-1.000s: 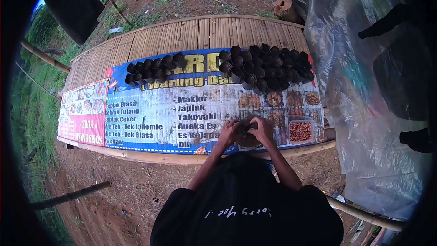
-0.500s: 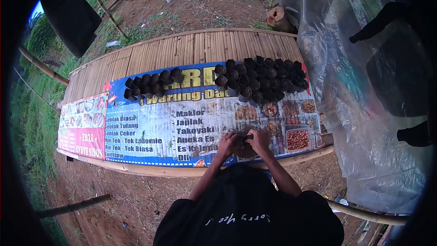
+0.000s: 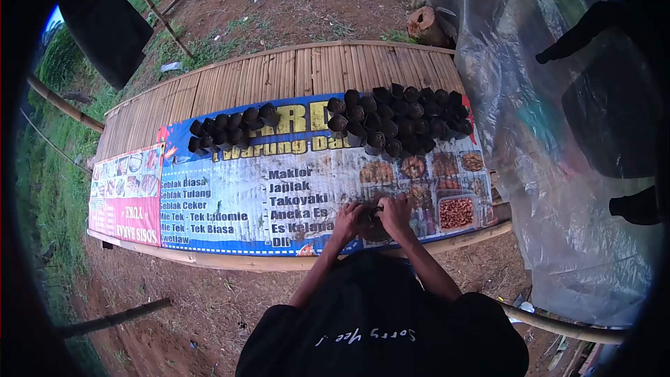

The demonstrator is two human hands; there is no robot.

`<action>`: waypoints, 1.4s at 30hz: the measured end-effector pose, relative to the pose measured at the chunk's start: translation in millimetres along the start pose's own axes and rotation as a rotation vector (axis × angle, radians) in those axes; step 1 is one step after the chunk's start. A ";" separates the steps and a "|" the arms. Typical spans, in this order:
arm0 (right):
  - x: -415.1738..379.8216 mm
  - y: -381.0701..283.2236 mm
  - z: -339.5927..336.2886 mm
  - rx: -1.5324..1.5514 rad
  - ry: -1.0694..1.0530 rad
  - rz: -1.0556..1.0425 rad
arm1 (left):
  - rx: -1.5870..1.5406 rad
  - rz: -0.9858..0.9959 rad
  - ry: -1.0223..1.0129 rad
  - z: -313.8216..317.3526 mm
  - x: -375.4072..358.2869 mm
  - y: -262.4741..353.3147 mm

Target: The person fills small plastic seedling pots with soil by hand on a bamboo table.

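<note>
Close to the black shirt (image 3: 380, 307), the left hand (image 3: 349, 220) and the right hand (image 3: 396, 213) hold a small black plant bag (image 3: 375, 213) between them. The fingers are bent and the gap is narrow, just as wide as the bag. I can't tell how hard they squeeze. One hand on each side likely stops the soft bag from flopping. It is over a dark dirt patch (image 3: 377, 232) on the banner (image 3: 241, 167), which may keep dirt off the bamboo table (image 3: 279, 73). Farther off, a big bunch of bags (image 3: 400, 124) and a smaller bunch (image 3: 220, 128) stand packed close, maybe so they prop each other up. Past the table lies a cut log (image 3: 426, 26).
</note>
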State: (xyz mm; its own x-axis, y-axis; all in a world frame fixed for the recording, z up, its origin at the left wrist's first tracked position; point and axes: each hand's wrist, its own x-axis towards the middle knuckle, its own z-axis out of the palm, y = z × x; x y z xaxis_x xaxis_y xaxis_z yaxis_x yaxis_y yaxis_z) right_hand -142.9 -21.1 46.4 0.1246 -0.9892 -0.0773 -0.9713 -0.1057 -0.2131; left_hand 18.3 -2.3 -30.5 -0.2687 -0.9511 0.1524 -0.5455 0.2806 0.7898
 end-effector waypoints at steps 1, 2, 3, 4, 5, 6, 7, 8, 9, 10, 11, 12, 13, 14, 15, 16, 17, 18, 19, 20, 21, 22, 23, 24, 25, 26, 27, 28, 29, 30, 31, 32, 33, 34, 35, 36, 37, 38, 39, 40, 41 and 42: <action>0.4 -1.1 -0.9 0.001 -0.005 0.001 | -0.002 0.006 0.003 1.1 -0.3 -1.3; -0.2 -2.2 -1.3 -0.025 0.005 -0.007 | -0.004 0.000 -0.001 2.5 -1.2 -2.9; -1.9 -2.3 0.2 -0.050 0.013 -0.015 | -0.001 0.015 0.000 1.6 -1.1 -1.8; -1.7 -2.0 1.4 -0.049 0.004 -0.015 | 0.002 0.032 0.003 0.7 0.0 -0.9; -1.6 -1.9 2.9 -0.056 0.023 -0.027 | -0.001 0.023 -0.001 -0.1 0.0 0.3; -2.1 -1.7 4.5 -0.063 0.043 -0.040 | 0.012 0.031 0.002 -0.6 -0.1 0.8; -2.1 -1.2 5.5 -0.062 0.037 -0.041 | 0.025 0.041 0.006 -1.5 0.2 1.6; -1.7 -0.4 5.9 -0.056 0.050 -0.054 | 0.014 0.030 0.015 -2.4 -0.2 2.9; -1.5 0.6 6.5 -0.050 0.064 -0.068 | 0.013 0.026 0.014 -4.2 0.0 5.7; -1.0 1.8 7.0 -0.049 0.060 -0.068 | 0.014 0.015 0.012 -5.9 0.3 8.7; -0.7 3.0 7.4 -0.026 0.072 -0.073 | 0.015 0.003 0.011 -7.6 0.9 11.6; -1.2 3.5 8.0 -0.002 0.084 -0.077 | 0.014 0.001 0.010 -7.1 1.0 10.8; -2.9 3.2 8.9 -0.002 0.080 -0.076 | 0.005 0.002 -0.003 -6.6 0.9 10.1; -3.8 2.3 9.8 -0.011 0.110 -0.093 | -0.004 0.005 -0.014 -6.2 1.3 9.6; -4.6 2.5 12.0 -0.020 0.141 -0.109 | -0.004 0.005 -0.014 -5.7 1.3 9.0; -4.5 3.6 17.5 -0.019 0.141 -0.108 | 0.004 0.012 -0.008 -5.3 1.4 8.3; -3.9 4.0 24.2 -0.055 0.196 -0.119 | 0.012 0.018 -0.003 -4.7 0.8 7.6; -4.4 3.0 27.0 -0.090 0.251 -0.130 | 0.011 0.016 -0.006 -5.8 0.5 9.1; -4.9 2.2 29.9 -0.089 0.247 -0.128 | 0.018 0.017 -0.006 -6.6 0.5 10.6; -3.8 1.2 32.9 -0.103 0.242 -0.120 | 0.024 0.018 -0.005 -6.9 1.1 12.1; -3.3 0.2 33.8 -0.116 0.236 -0.112 | 0.023 0.014 -0.008 -5.7 1.0 11.1; -3.5 0.7 33.8 -0.114 0.231 -0.112 | 0.033 0.021 -0.003 -4.9 1.1 9.5; -3.9 1.9 33.5 -0.070 0.284 -0.131 | 0.044 0.027 0.003 -4.0 0.4 8.2; -4.6 1.9 33.4 -0.025 0.338 -0.150 | 0.044 0.022 0.001 -2.5 -1.0 7.1; -4.6 0.4 33.6 -0.023 0.335 -0.149 | 0.040 0.024 0.016 -1.4 -1.6 6.2; -3.8 -1.0 33.3 -0.011 0.317 -0.127 | 0.036 0.029 0.032 -0.8 -1.3 5.2; -3.5 -1.5 32.6 -0.001 0.300 -0.105 | 0.036 0.031 0.031 -2.9 -0.1 7.3; -3.3 -1.8 31.4 -0.001 0.303 -0.103 | 0.020 0.019 0.019 -5.1 0.9 9.8; -3.9 -2.3 30.2 0.017 0.266 -0.085 | 0.005 0.010 0.006 -7.6 1.0 12.7; -4.2 -2.9 29.1 0.034 0.232 -0.066 | 0.007 0.019 0.003 -5.9 -1.0 10.3; -3.2 -1.8 26.7 0.034 0.245 -0.062 | 0.032 0.034 0.000 -4.3 -0.9 7.8; -1.9 1.7 23.2 0.033 0.172 -0.050 | 0.057 0.048 -0.001 -2.3 1.9 4.6; -1.3 6.1 20.1 0.033 0.094 -0.039 | 0.057 0.058 0.002 -1.6 5.4 2.3; -1.4 7.6 9.1 0.032 0.097 -0.037 | 0.024 0.059 0.004 -1.7 5.1 0.2; -2.3 10.8 -2.2 0.089 -0.023 -0.006 | -0.010 0.054 0.003 -1.7 1.6 -1.9; -2.9 11.9 -14.9 0.146 -0.142 0.023 | -0.009 0.053 0.003 -5.7 1.2 0.9; -5.5 13.7 -20.3 0.148 -0.144 0.023 | -0.032 0.049 -0.002 -11.5 0.8 5.8; -8.0 15.4 -25.3 0.155 -0.085 0.045 | -0.054 0.045 -0.007 -17.1 1.3 10.9; -11.3 16.8 -30.3 0.163 -0.027 0.068 | -0.053 0.045 -0.011 -18.3 0.5 9.9; -15.8 16.9 -38.4 0.148 -0.004 0.065 | -0.045 0.044 -0.018 -19.6 0.4 9.1; -17.5 22.9 -35.7 0.151 -0.001 0.069 | -0.037 0.044 -0.025 -20.8 1.2 8.4; -18.8 28.2 -35.2 0.194 -0.021 0.060 | -0.035 0.048 -0.030 -23.2 2.8 10.0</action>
State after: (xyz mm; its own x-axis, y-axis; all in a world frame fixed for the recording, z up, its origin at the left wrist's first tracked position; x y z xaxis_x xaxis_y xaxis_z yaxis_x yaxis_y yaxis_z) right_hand -179.8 -9.0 76.1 0.0739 -0.9906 -0.1151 -0.9200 -0.0232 -0.3913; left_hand 30.5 -5.2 -8.4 -0.3177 -0.9323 0.1731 -0.5031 0.3205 0.8026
